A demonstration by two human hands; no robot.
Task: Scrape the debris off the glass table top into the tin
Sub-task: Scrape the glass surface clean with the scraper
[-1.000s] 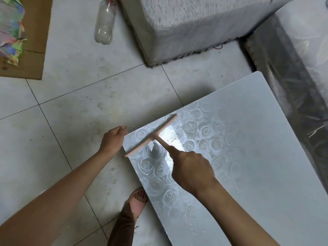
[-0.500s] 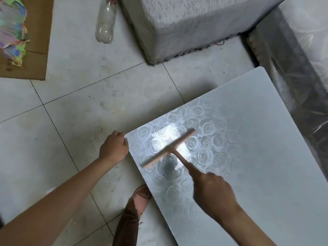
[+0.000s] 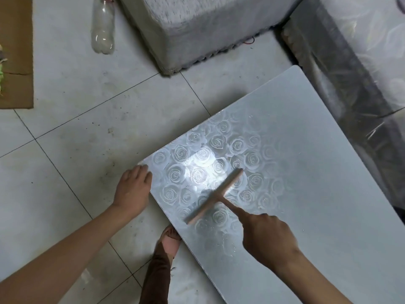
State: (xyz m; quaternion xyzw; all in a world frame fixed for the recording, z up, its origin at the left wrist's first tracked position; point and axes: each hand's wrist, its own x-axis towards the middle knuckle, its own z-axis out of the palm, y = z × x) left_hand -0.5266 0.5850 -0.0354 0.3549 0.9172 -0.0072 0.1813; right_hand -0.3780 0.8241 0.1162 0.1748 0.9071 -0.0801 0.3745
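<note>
The right hand clenches the handle of the scraper, index finger stretched along it. The blade lies on the table top, near its left corner. The left hand sits against the left edge with fingers curled; whether it grips anything cannot be told.

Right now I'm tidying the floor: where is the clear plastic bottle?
In the head view the clear plastic bottle lies on the floor, upper left, just left of the grey covered block.
</note>
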